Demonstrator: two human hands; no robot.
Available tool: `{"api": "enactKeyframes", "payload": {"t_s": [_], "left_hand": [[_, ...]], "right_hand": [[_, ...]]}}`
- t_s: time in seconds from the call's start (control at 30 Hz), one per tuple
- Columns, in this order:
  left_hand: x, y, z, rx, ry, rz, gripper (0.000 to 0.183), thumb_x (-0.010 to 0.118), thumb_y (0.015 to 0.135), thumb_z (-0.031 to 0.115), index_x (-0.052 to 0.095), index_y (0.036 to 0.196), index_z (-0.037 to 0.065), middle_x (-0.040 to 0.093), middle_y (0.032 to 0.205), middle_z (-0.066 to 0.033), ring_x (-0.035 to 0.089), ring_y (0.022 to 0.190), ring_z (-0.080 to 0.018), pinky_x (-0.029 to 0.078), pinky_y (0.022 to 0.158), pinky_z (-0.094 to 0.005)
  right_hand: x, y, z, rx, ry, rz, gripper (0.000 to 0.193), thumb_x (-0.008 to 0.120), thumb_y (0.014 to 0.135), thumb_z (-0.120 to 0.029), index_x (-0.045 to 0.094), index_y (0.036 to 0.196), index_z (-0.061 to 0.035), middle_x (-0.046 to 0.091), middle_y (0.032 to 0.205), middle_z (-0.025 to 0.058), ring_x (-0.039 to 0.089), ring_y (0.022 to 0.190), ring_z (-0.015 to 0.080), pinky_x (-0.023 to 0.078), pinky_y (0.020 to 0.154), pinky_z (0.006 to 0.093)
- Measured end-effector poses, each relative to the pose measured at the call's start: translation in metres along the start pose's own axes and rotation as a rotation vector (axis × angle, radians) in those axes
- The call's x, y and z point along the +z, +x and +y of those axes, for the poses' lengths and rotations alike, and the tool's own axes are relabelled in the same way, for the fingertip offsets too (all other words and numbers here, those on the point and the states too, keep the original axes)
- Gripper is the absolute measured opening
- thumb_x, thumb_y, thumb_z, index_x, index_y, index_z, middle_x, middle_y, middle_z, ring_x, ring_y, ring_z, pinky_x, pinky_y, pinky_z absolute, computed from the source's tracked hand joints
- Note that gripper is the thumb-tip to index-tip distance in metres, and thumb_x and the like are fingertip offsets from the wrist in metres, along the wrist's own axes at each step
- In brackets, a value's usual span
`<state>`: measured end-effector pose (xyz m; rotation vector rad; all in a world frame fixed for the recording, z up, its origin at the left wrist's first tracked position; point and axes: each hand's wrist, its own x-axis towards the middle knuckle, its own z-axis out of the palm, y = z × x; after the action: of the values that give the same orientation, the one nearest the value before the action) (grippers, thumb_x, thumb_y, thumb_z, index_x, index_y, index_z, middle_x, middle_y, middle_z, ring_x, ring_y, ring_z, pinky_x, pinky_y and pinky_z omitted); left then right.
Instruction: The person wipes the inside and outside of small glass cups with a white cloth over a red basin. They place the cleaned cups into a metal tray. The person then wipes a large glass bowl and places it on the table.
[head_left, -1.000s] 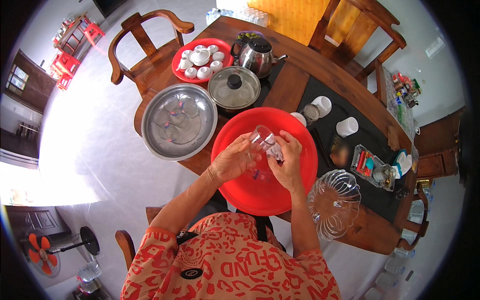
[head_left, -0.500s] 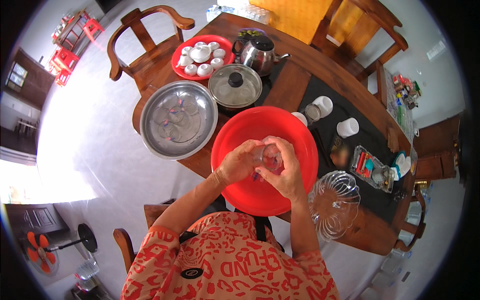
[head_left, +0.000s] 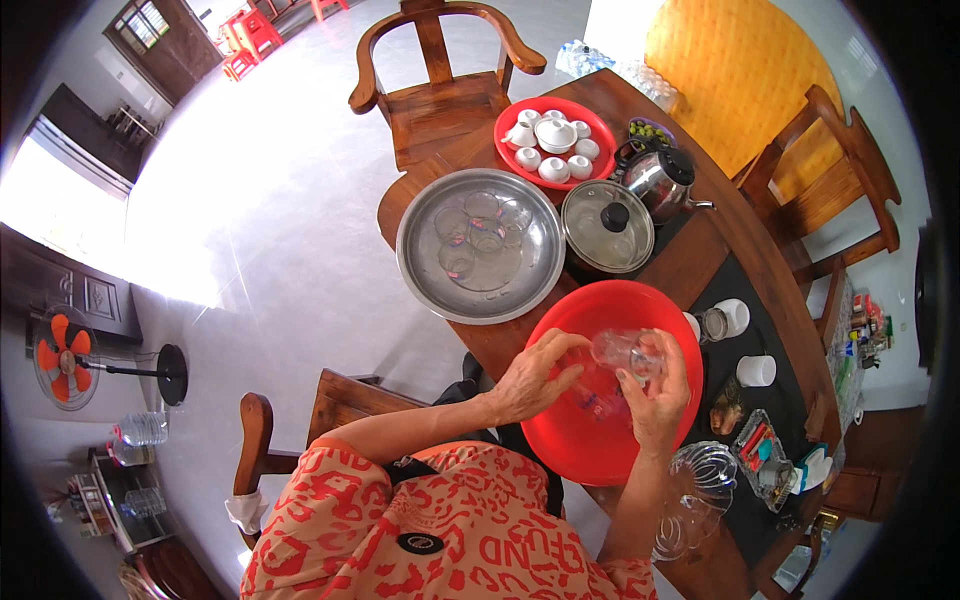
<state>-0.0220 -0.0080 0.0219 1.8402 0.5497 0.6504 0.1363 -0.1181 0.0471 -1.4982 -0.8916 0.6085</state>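
Above the red plastic basin [head_left: 560, 455], my right hand [head_left: 655, 400] grips a clear drinking glass [head_left: 616, 352], which is tilted on its side. To its left, my left hand [head_left: 535, 380] holds nothing; its fingers are apart and curved toward the glass. More clear glassware with small coloured marks [head_left: 592, 402] lies inside the red basin, partly blurred. A wide metal basin [head_left: 415, 270] stands at the far left of the red one and holds several clear glasses [head_left: 487, 235].
Behind the basins are a lidded pot [head_left: 585, 225], a metal kettle [head_left: 655, 190] and a red tray [head_left: 603, 130] of white teaware. White cups [head_left: 756, 371], a clear ribbed bowl [head_left: 700, 470] and a small glass tray [head_left: 765, 465] stand at the right. Wooden chairs [head_left: 440, 100] surround the table.
My left hand has come off the glass and moved left. My right hand keeps the glass, now tilted. The whole view has turned leftward, shifting the table right.
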Motion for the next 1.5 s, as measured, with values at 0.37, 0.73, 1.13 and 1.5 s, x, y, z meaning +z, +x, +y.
{"api": "enactKeyframes", "payload": {"t_s": [0.37, 0.73, 1.13, 1.5], "left_hand": [[-0.041, 0.01, -0.049, 0.007, 0.251, 0.179, 0.052, 0.058, 0.078, 0.004, 0.043, 0.128, 0.0, 0.047, 0.125, -0.018, 0.045, 0.114, -0.0358, 0.037, 0.098, -0.0426], [-0.052, 0.026, -0.091, -0.21, 0.242, 0.049, 0.063, 0.062, 0.077, 0.013, 0.036, 0.131, -0.006, 0.042, 0.131, -0.0245, 0.042, 0.12, -0.0398, 0.036, 0.102, -0.0439], [-0.055, 0.03, -0.098, -0.239, 0.19, 0.03, 0.051, 0.064, 0.078, 0.013, 0.048, 0.122, -0.005, 0.045, 0.128, -0.0287, 0.047, 0.117, -0.0431, 0.04, 0.098, -0.0435], [-0.042, 0.023, -0.054, 0.029, 0.531, 0.268, 0.038, 0.071, 0.07, 0.006, 0.052, 0.103, 0.001, 0.051, 0.102, -0.0175, 0.05, 0.095, -0.0359, 0.042, 0.083, -0.0442]], "right_hand": [[0.118, 0.099, 0.03, -0.271, -0.372, -0.152, 0.062, 0.073, 0.066, 0.002, 0.047, 0.122, -0.0004, 0.049, 0.114, 0.0148, 0.053, 0.101, 0.0271, 0.048, 0.083, 0.0343], [0.154, 0.122, 0.082, -0.14, -0.519, -0.205, 0.064, 0.073, 0.068, 0.0, 0.044, 0.125, 0.0005, 0.047, 0.116, 0.0165, 0.051, 0.104, 0.03, 0.051, 0.071, 0.0319], [0.16, 0.121, 0.088, -0.189, -0.623, -0.188, 0.072, 0.072, 0.066, -0.002, 0.038, 0.128, 0.0039, 0.045, 0.118, 0.0226, 0.046, 0.11, 0.0397, 0.041, 0.094, 0.043], [0.057, 0.068, 0.043, -0.307, -0.672, 0.199, 0.038, 0.065, 0.074, -0.001, 0.054, 0.111, -0.0018, 0.05, 0.112, 0.018, 0.05, 0.105, 0.0354, 0.046, 0.088, 0.0415]]}}
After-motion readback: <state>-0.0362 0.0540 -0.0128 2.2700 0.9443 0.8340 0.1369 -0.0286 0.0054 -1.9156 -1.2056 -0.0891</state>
